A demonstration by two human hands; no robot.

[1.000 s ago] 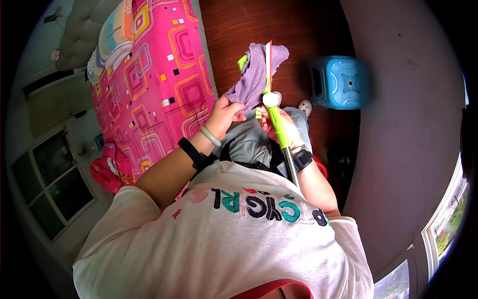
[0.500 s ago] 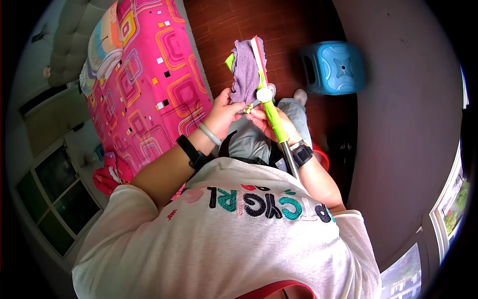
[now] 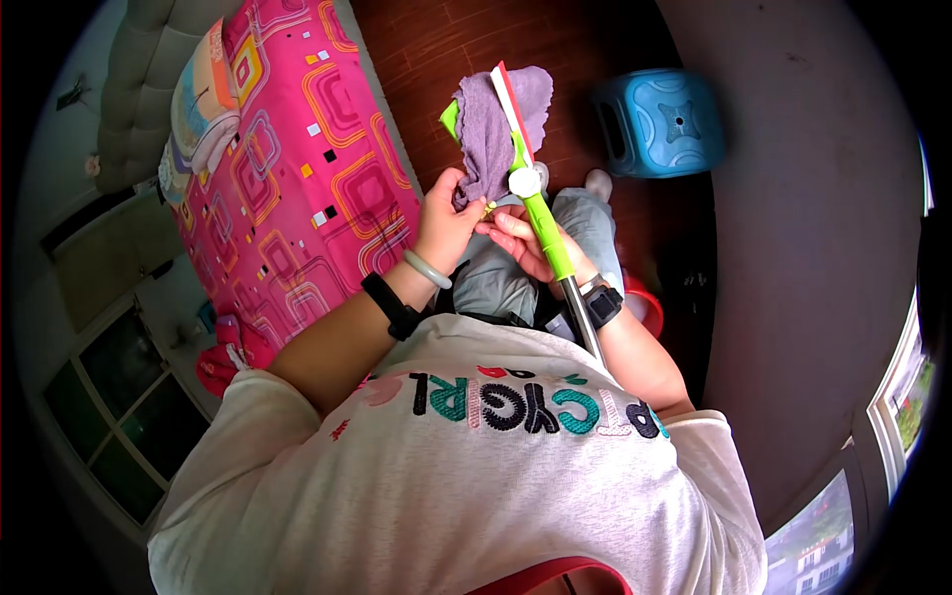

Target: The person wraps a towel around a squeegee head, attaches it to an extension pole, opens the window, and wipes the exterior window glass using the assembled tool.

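A purple cloth (image 3: 482, 139) hangs over the head of a squeegee (image 3: 540, 223) with a lime-green and metal handle, a white blade holder and a red edge. My left hand (image 3: 446, 218) is closed on the cloth's lower end. At its thumb tip is a small yellowish piece (image 3: 489, 208), too small to name. My right hand (image 3: 531, 248) lies palm up under the squeegee handle, its fingers a little bent and apart, their tips close to my left thumb. The handle runs across that hand and down along my right forearm. A lime-green part (image 3: 449, 119) pokes out left of the cloth.
A bed with a pink patterned cover (image 3: 288, 178) stands on the left, folded bedding (image 3: 206, 109) on it. A blue plastic stool (image 3: 662, 122) is on the dark wooden floor (image 3: 416, 59) to the right. Beside my right leg sits a red container (image 3: 645, 305). A wall (image 3: 783, 198) borders the right.
The cloth has spread out to the right behind the squeegee blade. My right fingers have loosened from the small yellowish piece, which stays at my left thumb.
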